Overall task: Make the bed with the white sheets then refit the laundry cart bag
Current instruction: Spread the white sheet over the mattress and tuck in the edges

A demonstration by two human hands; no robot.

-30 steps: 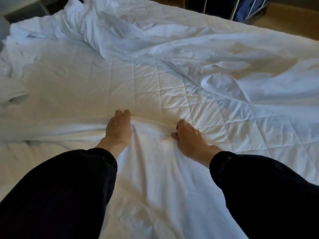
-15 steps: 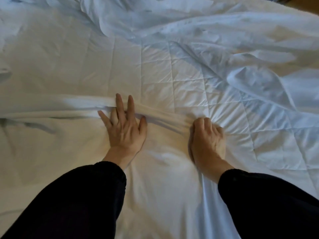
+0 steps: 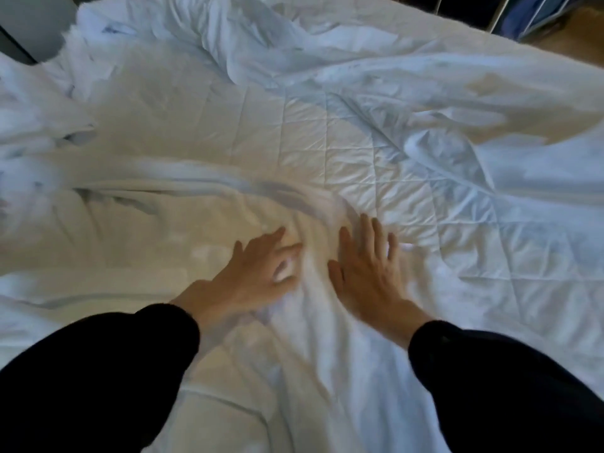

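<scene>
Left hand (image 3: pixel 258 273), blurred, and right hand (image 3: pixel 366 273) lay flat side by side, fingers spread and gripping nothing, pressing on the white sheet (image 3: pixel 310 354); its bunched edge (image 3: pixel 196 188) ran left to right just beyond the fingertips, nearer the right hand; bare quilted mattress pad (image 3: pixel 327 142) stretched ahead, so the sheet probably needed spreading forward, away from the body.

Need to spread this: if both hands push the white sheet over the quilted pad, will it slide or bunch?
Probably floppy: the white sheet lies in soft folds. Pushed by the flat left hand and right hand, it likely bunches into ridges like the one beyond them. It looks thin, probably light.
</scene>
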